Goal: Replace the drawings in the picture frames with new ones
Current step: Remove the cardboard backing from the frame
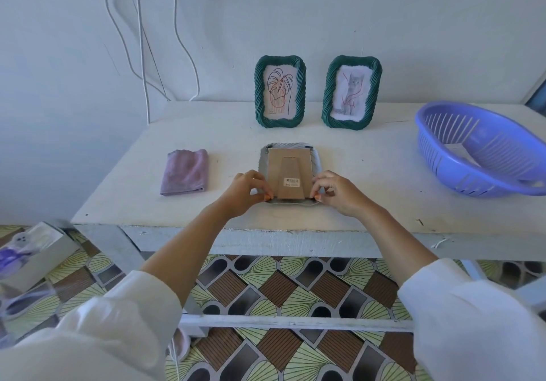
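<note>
Only frame (290, 174) back shows | drawing hidden | basket (484, 156) cut off

We see a white painted table (295, 218) against the wall. At its back two green-rimmed picture frames stand upright, side by side but apart: the left frame (280, 91) shows a leaf drawing, the right frame (351, 92) a cat drawing. Nearer the front edge a third frame (289, 174) lies face down, its brown cardboard back up. To its left we find a folded pink cloth (184, 171) lying flat. At the table's right end sits a blue plastic basket (478, 147) with slotted walls
</note>
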